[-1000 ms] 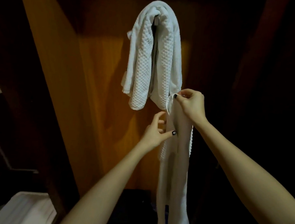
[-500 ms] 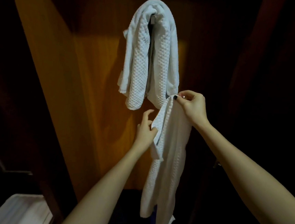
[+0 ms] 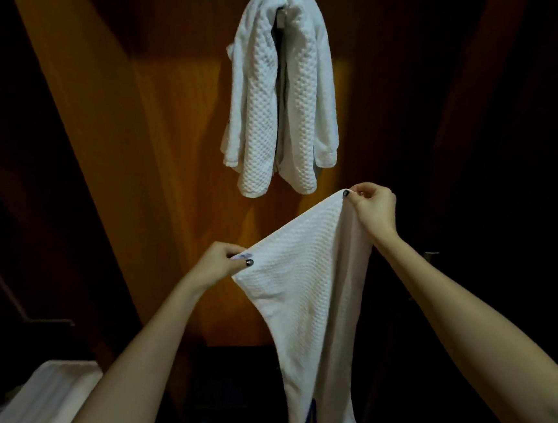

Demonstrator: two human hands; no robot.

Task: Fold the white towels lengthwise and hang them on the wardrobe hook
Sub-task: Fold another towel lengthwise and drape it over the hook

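Note:
White waffle-textured towels (image 3: 281, 86) hang folded over the wardrobe hook (image 3: 280, 17) at the top centre; the hook is mostly hidden by them. Below, I hold another white towel (image 3: 307, 291) stretched along its top edge. My left hand (image 3: 220, 265) pinches its lower left corner. My right hand (image 3: 372, 207) pinches the upper right corner, higher and just below the hung towels. The rest of the held towel drapes down toward the bottom edge of the view.
An orange-brown wooden wardrobe panel (image 3: 159, 174) stands behind the towels, with dark wardrobe sides to the left and right. A pale folded pile (image 3: 49, 393) lies at the bottom left. A dark shelf or box (image 3: 232, 386) sits below the panel.
My left hand took hold of a towel corner and pulled it down and to the left, spreading the bunched towel open. My right hand kept its grip near the hung towels.

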